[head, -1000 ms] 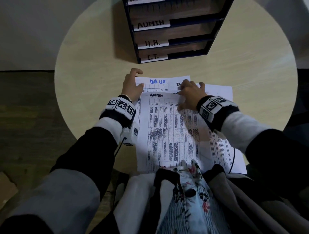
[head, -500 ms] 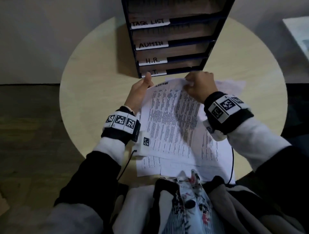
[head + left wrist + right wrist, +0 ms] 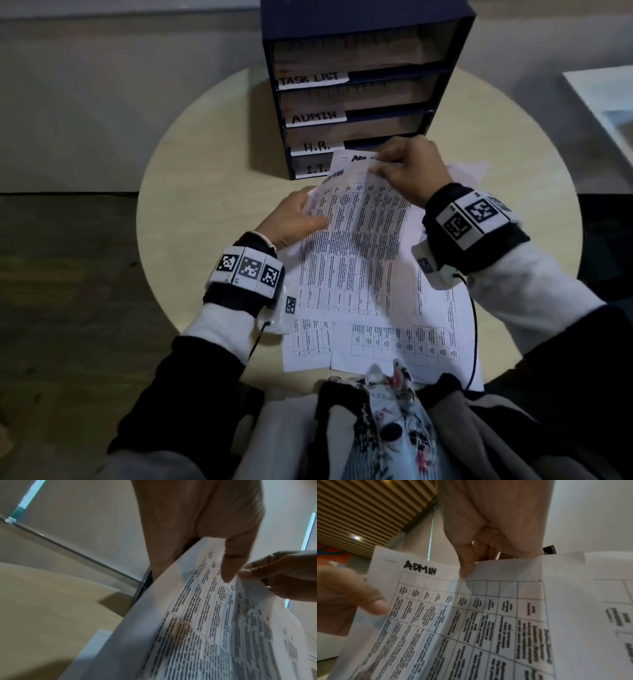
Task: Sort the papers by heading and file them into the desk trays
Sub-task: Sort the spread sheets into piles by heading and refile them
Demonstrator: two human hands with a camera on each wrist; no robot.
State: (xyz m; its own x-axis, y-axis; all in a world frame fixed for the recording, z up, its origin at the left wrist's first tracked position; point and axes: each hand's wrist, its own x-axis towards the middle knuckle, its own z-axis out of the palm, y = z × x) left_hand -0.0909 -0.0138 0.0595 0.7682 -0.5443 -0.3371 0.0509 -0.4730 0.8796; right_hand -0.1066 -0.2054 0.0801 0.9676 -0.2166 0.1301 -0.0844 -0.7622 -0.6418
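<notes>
While both hands lifted the sheets clear of the round table point(image 3: 205, 178), the right hand point(image 3: 409, 168) pinched the far edge of the ADMIN papers point(image 3: 356, 240) between thumb and curled fingers, and the left hand point(image 3: 291, 219) grasped their left edge, thumb lying across the printed grid. In the right wrist view the heading ADMIN point(image 3: 419, 568) was plain on a sheet behind the front one, so at least two sheets seemed to be held together. They hung tilted above the loose papers point(image 3: 376, 346) lying on the near part of the table, with their far edge just in front of the desk trays point(image 3: 352, 113), whose slots read TASK LIST, ADMIN, H.R. and I.T. from top to bottom.

Such paper looked light, thin and floppy; it already bowed between the two grips. It would likely sag or fan apart if held at one corner only, so a hold on two opposite edges, keeping the far edge flat and level, seemed the safest way to slide it into the ADMIN slot point(image 3: 356, 99) without creasing.
</notes>
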